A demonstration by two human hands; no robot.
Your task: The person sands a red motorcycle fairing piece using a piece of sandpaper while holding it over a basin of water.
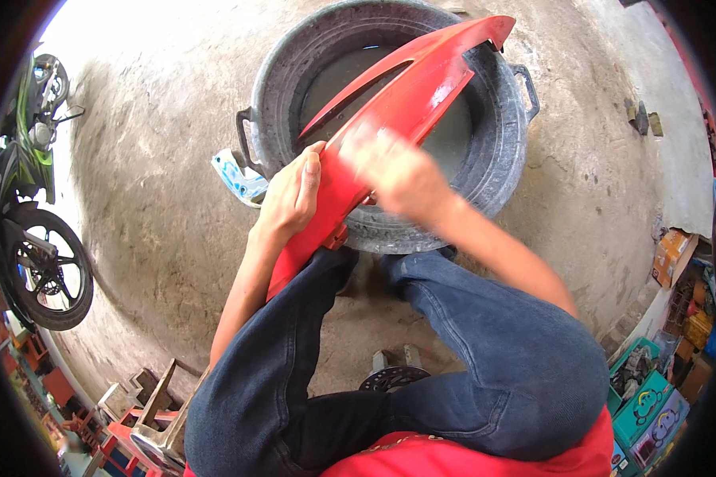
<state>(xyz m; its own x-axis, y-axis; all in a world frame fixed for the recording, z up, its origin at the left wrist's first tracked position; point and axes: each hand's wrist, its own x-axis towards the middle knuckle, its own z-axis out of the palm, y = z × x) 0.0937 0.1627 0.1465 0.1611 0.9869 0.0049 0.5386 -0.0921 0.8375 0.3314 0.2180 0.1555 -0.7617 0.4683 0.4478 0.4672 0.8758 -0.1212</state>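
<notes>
A long, glossy red motorcycle body panel (406, 99) slants across a big dark tub (266, 87), its far tip beyond the tub's middle and its near end by my left knee. My left hand (294, 191) grips the panel's left edge, thumb lying along the top. Over the panel's middle, my right hand (402, 171) is smeared by motion, and I cannot make out its fingers or anything under them. Murky water (449, 143) lies in the bottom of the tub. Wet highlights show on the red surface.
Beside the tub's left handle lies a white and blue packet (240, 179). A green and black motorcycle (32, 199) stands at the left. Wooden and red pieces (155, 417) are at the lower left. Teal boxes (640, 405) and a cardboard box (674, 256) line the right side.
</notes>
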